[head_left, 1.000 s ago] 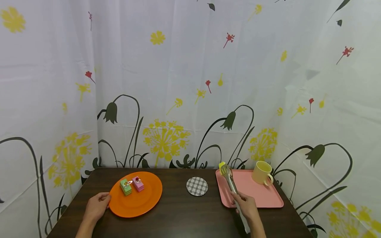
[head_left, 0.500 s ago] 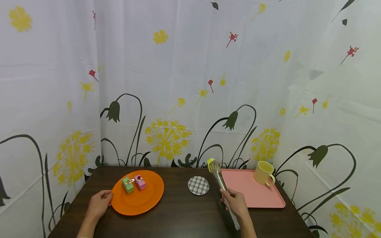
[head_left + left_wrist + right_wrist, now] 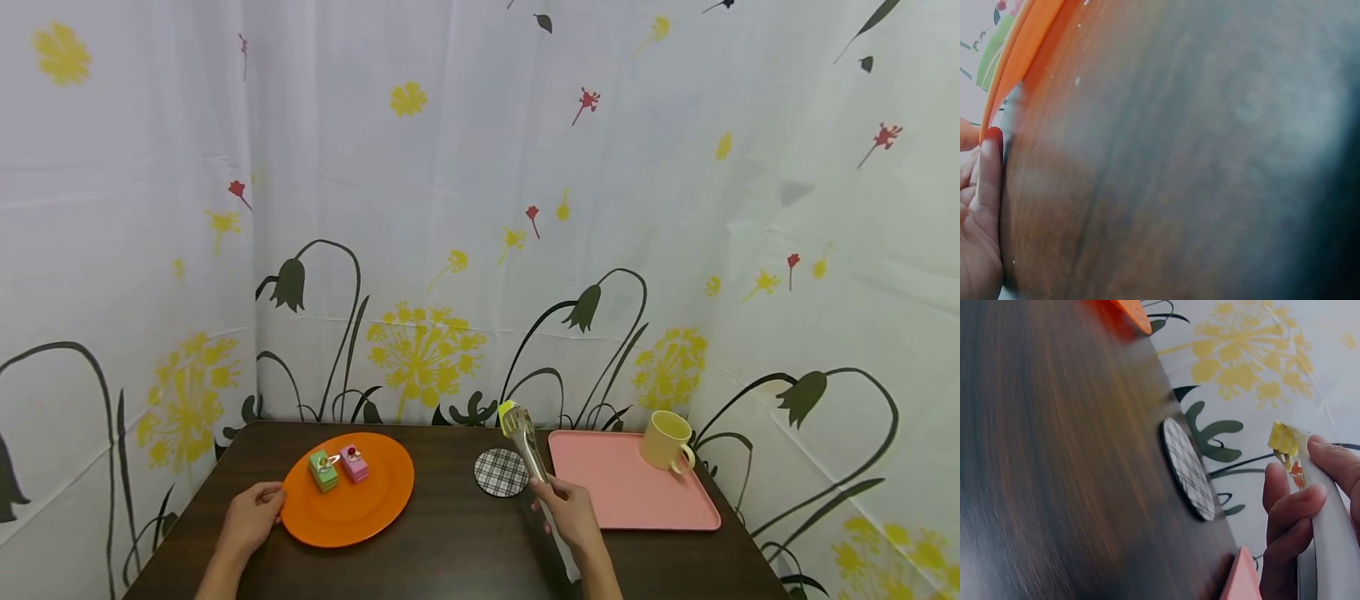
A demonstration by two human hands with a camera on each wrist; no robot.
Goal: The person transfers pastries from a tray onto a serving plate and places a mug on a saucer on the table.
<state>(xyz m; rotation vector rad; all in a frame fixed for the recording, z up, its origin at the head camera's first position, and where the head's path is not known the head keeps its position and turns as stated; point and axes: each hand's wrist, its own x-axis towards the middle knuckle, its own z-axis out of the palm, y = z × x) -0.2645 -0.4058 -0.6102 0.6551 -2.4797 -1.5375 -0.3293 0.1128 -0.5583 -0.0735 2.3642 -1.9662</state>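
My left hand pinches the left rim of an orange plate; in the left wrist view a finger lies under the rim. On the plate sit a green toy cake and a pink toy cake, side by side. My right hand grips metal tongs midway along, their tips pointing away from me. A small yellow piece, its exact kind unclear, is held at the tong tips. In the head view the tips stand above the far right edge of a checked round coaster.
A pink tray lies on the right of the dark wooden table, with a yellow mug at its far right corner. A white flowered curtain hangs behind the table.
My right hand has carried the tongs and the yellow piece leftward, from over the pink tray to near the coaster. My left hand stays on the plate's rim. The head view has shifted slightly.
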